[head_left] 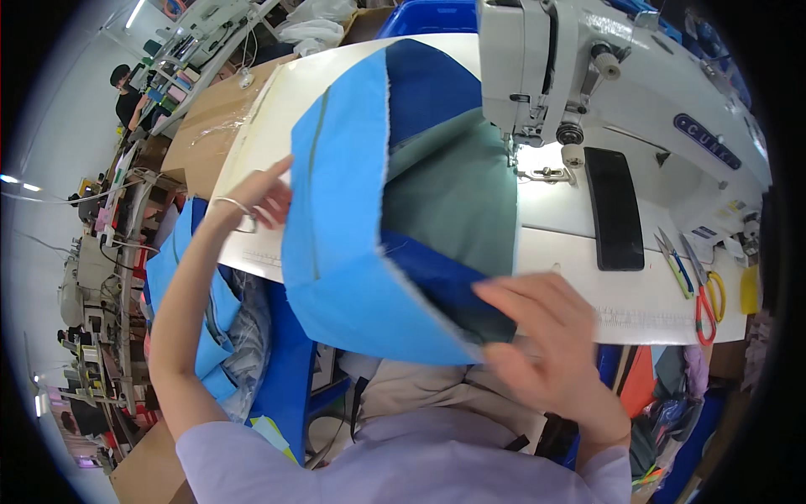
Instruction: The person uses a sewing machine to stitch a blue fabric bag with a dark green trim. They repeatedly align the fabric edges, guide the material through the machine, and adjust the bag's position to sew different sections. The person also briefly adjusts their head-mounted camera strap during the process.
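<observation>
A large sewn fabric piece point(336, 210) spreads between my hands, light blue on the outer band. Its inside shows grey-green cloth point(457, 193) and dark blue panels point(432, 88), with a raw whitish edge around the opening. At its left edge, my left hand point(264, 197) grips the cloth, with some fingers curled and partly hidden behind it. My right hand point(546, 336), slightly blurred, is at the near right corner with its thumb and fingers apart. The cloth's right side reaches the needle area of a white sewing machine point(525, 76).
Right of the needle lie a black phone point(614, 210), a pair of snips point(676, 265) and red-and-yellow-handled scissors point(701, 290). More blue fabric pieces point(210, 302) hang at left. A blue bin point(428, 18) stands behind the table. Another person point(128, 97) is far left.
</observation>
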Tool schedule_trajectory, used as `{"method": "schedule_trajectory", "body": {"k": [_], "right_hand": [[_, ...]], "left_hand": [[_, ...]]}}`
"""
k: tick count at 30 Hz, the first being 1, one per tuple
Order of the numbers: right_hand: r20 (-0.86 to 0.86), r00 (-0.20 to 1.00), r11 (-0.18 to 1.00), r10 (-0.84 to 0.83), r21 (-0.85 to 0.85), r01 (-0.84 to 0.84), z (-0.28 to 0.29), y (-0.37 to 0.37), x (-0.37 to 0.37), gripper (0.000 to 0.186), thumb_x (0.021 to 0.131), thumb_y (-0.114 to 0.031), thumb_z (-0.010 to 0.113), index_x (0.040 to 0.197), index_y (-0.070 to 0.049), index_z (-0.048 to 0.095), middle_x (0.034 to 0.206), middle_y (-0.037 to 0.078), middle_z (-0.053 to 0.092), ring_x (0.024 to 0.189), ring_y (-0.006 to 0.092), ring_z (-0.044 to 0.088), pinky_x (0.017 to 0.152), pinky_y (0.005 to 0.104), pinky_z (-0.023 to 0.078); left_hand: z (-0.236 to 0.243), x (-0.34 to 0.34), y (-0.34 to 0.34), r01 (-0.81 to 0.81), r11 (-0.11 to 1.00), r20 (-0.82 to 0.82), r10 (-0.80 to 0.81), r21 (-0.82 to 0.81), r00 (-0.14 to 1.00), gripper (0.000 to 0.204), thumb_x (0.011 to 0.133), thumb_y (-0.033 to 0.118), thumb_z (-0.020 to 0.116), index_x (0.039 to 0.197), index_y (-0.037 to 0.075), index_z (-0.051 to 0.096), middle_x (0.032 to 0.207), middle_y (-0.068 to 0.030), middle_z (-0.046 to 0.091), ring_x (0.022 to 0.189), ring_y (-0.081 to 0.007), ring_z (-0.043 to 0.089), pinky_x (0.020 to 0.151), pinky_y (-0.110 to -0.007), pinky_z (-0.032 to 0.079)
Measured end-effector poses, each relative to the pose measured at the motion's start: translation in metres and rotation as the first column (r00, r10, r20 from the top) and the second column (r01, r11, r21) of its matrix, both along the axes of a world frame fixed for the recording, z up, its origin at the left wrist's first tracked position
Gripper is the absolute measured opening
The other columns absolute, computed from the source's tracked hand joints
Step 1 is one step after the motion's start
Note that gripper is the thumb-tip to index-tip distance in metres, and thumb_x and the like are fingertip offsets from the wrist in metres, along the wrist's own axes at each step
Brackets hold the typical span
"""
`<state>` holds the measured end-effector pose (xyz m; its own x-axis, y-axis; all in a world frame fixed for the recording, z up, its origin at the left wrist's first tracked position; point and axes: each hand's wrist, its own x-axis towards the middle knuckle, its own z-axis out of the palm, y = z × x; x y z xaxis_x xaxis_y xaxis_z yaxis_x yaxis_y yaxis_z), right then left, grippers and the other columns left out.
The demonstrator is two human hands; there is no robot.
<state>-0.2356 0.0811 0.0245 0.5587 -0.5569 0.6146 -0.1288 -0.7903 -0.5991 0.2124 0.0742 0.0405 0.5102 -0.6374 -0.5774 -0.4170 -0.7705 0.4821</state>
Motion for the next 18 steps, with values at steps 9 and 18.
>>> {"method": "schedule_trajectory", "body": {"k": [9,18], "right_hand": [[-0.031,0.99,0.965,0.137,0.228,-0.126,-0.006,0.037,0.077,0.033,0.082,-0.029,0.08,0.089,0.0,0.065,0.08,0.015,0.063,0.072,0.0351,0.065,0.066,0.0443,0.052],[0.037,0.917,0.904,0.396,0.16,-0.397,-0.075,0.155,0.042,0.027,0.077,-0.013,0.072,0.099,0.002,0.066,0.097,0.017,0.071,0.096,0.0324,0.068,0.104,0.047,0.05]], "left_hand": [[0.041,-0.082,0.018,-0.147,0.542,-0.192,-0.027,-0.828,0.981,0.025,0.092,0.031,0.065,0.08,0.011,0.069,0.065,0.0065,0.047,0.059,-0.008,0.041,0.055,-0.027,0.031],[0.105,-0.123,0.228,0.901,0.293,0.948,0.105,-0.319,0.301,0.035,0.089,0.004,0.056,0.121,-0.008,0.064,0.117,-0.0246,0.068,0.099,-0.0335,0.068,0.086,-0.039,0.055]]}}
